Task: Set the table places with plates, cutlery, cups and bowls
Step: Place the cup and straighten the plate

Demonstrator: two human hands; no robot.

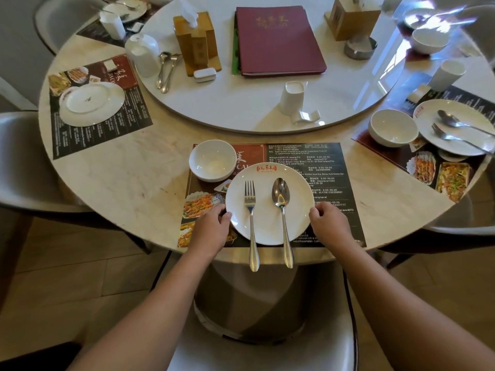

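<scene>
Head view: left hand [211, 228], right hand [330, 223], fingers [320, 210] curled round opposite plate [265, 207] edges.

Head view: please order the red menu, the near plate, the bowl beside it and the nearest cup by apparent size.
1. Red menu and near plate: alike; menu is farther, so unranked.
2. Bowl
3. Nearest cup

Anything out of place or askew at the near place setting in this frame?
Yes. The fork and spoon lie on the plate with handles overhanging its near rim and the table edge; they could tip off.
</scene>
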